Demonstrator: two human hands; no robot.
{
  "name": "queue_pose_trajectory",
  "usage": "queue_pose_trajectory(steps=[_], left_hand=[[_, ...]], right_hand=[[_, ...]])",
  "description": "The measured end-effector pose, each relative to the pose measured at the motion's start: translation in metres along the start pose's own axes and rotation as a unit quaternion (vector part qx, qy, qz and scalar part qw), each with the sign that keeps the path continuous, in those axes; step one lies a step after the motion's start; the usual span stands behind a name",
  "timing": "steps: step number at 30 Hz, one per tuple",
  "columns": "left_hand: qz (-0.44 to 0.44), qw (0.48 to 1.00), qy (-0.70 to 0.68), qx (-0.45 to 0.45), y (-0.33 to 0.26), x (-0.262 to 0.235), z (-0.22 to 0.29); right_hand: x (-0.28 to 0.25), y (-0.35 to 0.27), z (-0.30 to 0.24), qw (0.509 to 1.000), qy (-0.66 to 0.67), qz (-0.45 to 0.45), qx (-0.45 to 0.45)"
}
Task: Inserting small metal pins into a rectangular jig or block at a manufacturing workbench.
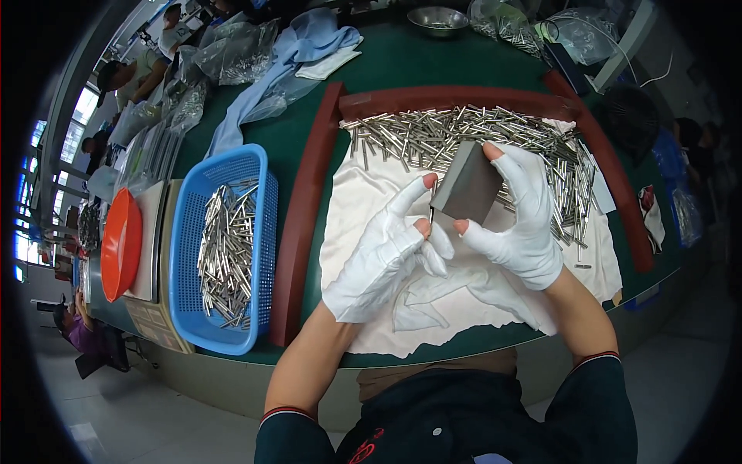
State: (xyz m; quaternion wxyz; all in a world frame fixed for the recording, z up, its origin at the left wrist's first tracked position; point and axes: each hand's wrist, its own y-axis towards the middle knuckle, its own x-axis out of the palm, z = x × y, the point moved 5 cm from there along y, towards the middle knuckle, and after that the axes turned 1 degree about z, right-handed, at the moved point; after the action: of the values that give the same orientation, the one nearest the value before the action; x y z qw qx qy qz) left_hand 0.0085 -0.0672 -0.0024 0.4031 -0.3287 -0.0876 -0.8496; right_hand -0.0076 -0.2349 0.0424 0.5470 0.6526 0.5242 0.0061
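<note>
My left hand [394,251], in a white glove with bare fingertips, pinches a thin metal pin [432,210] held upright between thumb and forefinger. Against that pin, or very close to it, is the edge of a dark grey rectangular block [473,184]. My right hand [522,220], gloved the same way, grips the block between thumb and fingers, tilted above the cloth. Behind both hands a large heap of loose metal pins [433,131] lies on a pale cloth [359,209]. Below them rests a crumpled white rag [471,290].
Dark red bars [305,224] frame the cloth on three sides. To the left, a blue plastic basket [267,232] holds many pins, beside an orange-red bowl [122,243]. Blue cloth [305,46], plastic bags [239,54] and a metal bowl [438,21] sit at the back. Other people are farther left.
</note>
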Motion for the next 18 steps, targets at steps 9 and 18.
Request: queue_pose_trajectory(steps=[9,18], left_hand=[[-0.004,0.999,0.046,-0.001,-0.0021,0.0017,0.0076],[0.037,0.997,0.074,0.007,-0.0018,0.0014,0.0075]], right_hand=[[0.0008,-0.0025,0.0028,0.997,0.033,-0.055,0.053],[-0.0005,0.0005,0.0031,0.994,0.049,-0.075,0.063]])
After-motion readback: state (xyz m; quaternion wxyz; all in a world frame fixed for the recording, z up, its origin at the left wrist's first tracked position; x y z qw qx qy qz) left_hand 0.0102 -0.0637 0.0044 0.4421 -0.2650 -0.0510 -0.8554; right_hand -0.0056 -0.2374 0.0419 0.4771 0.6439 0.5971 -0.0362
